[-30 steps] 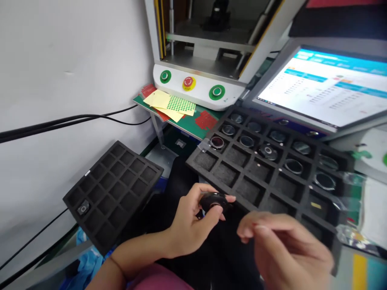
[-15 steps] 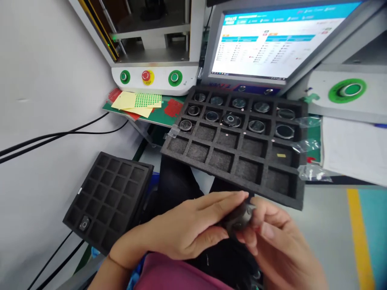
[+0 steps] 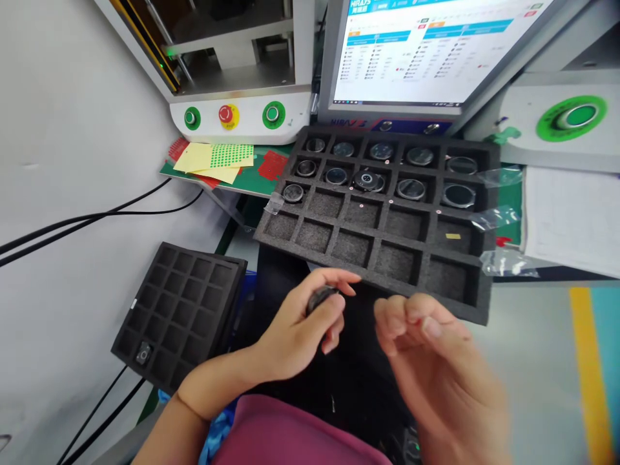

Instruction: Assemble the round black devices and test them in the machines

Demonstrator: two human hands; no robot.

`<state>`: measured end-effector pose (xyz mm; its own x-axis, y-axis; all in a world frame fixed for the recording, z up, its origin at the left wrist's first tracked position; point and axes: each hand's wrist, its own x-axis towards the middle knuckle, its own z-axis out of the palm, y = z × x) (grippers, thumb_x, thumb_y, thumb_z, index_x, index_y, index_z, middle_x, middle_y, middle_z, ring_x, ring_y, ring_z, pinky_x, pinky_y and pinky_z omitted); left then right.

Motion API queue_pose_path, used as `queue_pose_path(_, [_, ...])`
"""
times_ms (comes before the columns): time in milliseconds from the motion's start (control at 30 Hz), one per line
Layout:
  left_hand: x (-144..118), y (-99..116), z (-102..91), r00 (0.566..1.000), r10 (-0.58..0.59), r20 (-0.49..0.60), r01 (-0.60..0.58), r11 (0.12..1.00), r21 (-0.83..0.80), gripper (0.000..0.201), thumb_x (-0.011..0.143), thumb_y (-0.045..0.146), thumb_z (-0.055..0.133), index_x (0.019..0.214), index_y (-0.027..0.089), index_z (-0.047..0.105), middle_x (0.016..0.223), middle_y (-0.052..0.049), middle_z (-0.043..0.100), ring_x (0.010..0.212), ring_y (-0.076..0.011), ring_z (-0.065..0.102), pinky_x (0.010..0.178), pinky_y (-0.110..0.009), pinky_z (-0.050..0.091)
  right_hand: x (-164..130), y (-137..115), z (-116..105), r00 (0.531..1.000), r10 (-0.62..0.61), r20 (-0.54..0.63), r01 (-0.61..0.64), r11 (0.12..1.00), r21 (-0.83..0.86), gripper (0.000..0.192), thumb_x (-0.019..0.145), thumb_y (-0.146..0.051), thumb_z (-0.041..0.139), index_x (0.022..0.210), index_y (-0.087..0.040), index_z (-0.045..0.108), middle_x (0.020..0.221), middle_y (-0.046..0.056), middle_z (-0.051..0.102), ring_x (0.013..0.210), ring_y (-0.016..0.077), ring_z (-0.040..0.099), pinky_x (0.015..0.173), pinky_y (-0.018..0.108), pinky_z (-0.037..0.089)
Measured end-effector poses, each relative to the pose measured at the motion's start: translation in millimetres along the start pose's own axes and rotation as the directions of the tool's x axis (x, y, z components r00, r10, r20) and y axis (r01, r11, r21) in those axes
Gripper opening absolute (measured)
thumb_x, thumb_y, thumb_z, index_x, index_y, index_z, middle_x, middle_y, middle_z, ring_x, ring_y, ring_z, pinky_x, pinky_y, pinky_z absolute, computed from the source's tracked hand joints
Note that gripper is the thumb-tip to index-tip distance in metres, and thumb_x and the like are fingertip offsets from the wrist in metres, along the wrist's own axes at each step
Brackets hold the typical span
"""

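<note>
- The left hand [image 3: 295, 326] is now gripping the small round black part [image 3: 320, 298] alone, between thumb and curled fingers, just in front of the near edge of the big foam tray [image 3: 477, 303].
- The right hand [image 3: 426, 352], which was pinching the part half a second ago, is drawing away with nothing in it, fingers loosely bent.
- The handover is looking finished; the tray's near compartments are sitting unfilled, while the smaller foam tray [image 3: 194, 290] is lying off to the left.

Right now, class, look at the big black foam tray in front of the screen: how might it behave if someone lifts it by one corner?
The foam tray probably feels light. It might flex a little, and the round parts sitting loosely in its compartments could slide or fall out if it tilts.
</note>
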<state>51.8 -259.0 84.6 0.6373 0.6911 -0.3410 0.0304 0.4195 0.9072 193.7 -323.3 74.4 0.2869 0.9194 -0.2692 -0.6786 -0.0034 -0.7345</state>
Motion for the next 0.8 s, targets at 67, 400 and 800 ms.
queue_pose_path(67, [7, -10, 0.3, 0.994, -0.081, -0.077, 0.062, 0.971, -0.231, 0.032, 0.087, 0.026, 0.059, 0.118, 0.018, 0.055, 0.104, -0.004, 0.057, 0.063, -0.0055, 0.057, 0.06, -0.021, 0.049, -2, 4, -1, 0.999, -0.029, -0.013, 0.029, 1.0, -0.009, 0.022, 0.074, -0.038, 0.084, 0.066, -0.023, 0.068, 0.055, -0.001, 0.057, 0.049, 0.0099, 0.049, 0.041, 0.016, 0.043])
queue_pose_path(400, [-2, -20, 0.9, 0.998, -0.006, 0.068, 0.005, 1.0, 0.013, 0.06, 0.091, 0.015, 0.044, 0.149, 0.027, 0.035, 0.151, -0.01, 0.037, 0.136, -0.0247, 0.048, 0.114, -0.043, 0.041, -1, 17, 2, 0.987, 0.133, 0.085, -0.134, 0.991, 0.012, 0.024, 0.077, -0.035, 0.081, 0.065, -0.02, 0.066, 0.056, 0.001, 0.062, 0.049, 0.012, 0.058, 0.042, 0.017, 0.049])
queue_pose_path(800, [-9, 1, -10.2, 0.794, 0.305, 0.526, -0.57, 0.676, 0.467, 0.083, 0.094, 0.022, 0.06, 0.16, 0.017, 0.011, 0.152, -0.026, 0.043, 0.141, -0.035, 0.044, 0.111, -0.045, 0.047, -17, -2, 4, 0.96, 0.228, 0.165, -0.253, 0.956, 0.149, 0.019, 0.078, -0.035, 0.079, 0.069, -0.025, 0.067, 0.041, -0.003, 0.052, 0.029, 0.008, 0.04, 0.03, 0.017, 0.022])
